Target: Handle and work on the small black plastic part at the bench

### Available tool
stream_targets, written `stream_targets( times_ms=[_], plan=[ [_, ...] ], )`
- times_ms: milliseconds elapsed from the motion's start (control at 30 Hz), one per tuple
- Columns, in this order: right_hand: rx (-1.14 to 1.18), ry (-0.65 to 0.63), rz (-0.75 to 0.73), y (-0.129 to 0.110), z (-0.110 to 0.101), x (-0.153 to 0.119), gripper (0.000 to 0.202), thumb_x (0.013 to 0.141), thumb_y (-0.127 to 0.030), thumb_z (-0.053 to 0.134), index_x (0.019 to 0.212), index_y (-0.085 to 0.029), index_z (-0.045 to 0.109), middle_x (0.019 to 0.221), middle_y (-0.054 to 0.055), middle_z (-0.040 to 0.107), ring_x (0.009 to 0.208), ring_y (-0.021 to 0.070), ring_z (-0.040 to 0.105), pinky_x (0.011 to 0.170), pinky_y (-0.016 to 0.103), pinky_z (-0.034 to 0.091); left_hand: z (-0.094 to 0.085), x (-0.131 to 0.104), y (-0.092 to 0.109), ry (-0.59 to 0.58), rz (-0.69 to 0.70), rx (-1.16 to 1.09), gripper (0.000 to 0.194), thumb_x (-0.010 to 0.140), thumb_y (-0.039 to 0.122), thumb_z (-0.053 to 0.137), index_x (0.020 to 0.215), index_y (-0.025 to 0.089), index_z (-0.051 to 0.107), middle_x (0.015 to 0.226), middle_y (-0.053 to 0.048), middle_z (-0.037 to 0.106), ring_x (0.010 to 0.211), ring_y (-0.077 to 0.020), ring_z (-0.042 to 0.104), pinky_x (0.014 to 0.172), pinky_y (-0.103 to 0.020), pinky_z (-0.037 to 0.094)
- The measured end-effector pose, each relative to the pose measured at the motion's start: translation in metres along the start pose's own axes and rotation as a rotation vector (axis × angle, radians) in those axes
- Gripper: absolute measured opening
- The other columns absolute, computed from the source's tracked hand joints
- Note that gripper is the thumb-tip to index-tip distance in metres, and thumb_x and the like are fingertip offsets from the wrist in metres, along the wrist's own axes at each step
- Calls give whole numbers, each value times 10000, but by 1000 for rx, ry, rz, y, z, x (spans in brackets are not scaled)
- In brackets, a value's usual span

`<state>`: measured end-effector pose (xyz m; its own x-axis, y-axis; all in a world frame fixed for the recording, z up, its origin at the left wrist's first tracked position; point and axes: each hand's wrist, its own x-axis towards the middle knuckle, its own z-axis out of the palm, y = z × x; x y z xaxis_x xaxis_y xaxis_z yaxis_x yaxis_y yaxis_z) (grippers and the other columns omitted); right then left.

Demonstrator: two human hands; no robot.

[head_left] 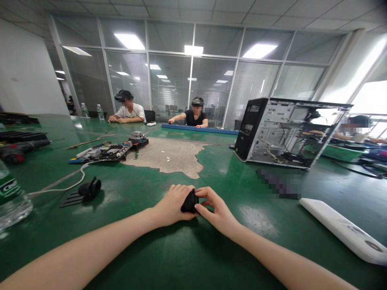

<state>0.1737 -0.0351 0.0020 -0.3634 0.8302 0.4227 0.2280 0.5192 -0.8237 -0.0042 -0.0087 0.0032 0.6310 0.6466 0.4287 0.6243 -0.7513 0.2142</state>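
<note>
A small black part (pixel 190 202) is between my two hands, low over the green table (pixel 136 249). My left hand (pixel 173 203) is wrapped round its left side, with the thumb below it. On its right side, my right hand (pixel 216 207) pinches the edge between thumb and fingers. The part's lower side is partly hidden by my fingers. Left of my hands, a black bracket-like piece with a round end (pixel 89 189) lies on the table.
A circuit board (pixel 102 152) with a cooler (pixel 138 138) sits back left. An open computer case (pixel 254 129) stands at right, near a white power bank (pixel 341 227). A bottle (pixel 12 197) is at far left. Two people (pixel 130 110) sit across the table; another is far right.
</note>
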Motion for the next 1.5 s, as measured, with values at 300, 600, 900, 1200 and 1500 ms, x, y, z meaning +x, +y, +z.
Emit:
stream_targets(
  times_ms=[300,600,900,1200,1500],
  plan=[
    [41,-61,131,6,1,1,265,798,-217,507,1053,-194,441,962,55,549,867,165,570,736,323,499,1,1,-1,0,-1,3,589,670,433,623,1142,196,363,1010,-51,536,891,-234,472,768,-342,321],
    [-10,18,14,3,2,1,187,779,-208,533,961,-207,488,987,43,522,944,168,539,759,300,490,1,0,-1,4,-8,-1,584,671,407,623,1146,199,356,1013,-53,539,885,-236,472,764,-348,323],
    [-1,-58,76,2,0,0,253,791,-221,526,1034,-198,461,965,47,550,879,160,564,739,304,499,1,0,0,-4,-5,10,575,677,411,619,1139,191,358,1003,-52,539,875,-231,472,760,-349,328],
    [2,-22,86,5,1,1,246,801,-223,511,1040,-196,456,984,55,553,890,163,563,749,313,497,0,0,0,-8,-10,2,581,677,435,617,1142,195,363,1016,-57,539,893,-240,473,771,-359,328],
    [-45,24,-37,0,1,0,175,774,-203,537,946,-199,507,1025,58,502,980,178,513,762,297,491,-1,0,2,-9,-11,-6,581,675,400,629,1144,196,354,1034,-58,536,895,-240,474,771,-359,326]
  ],
)
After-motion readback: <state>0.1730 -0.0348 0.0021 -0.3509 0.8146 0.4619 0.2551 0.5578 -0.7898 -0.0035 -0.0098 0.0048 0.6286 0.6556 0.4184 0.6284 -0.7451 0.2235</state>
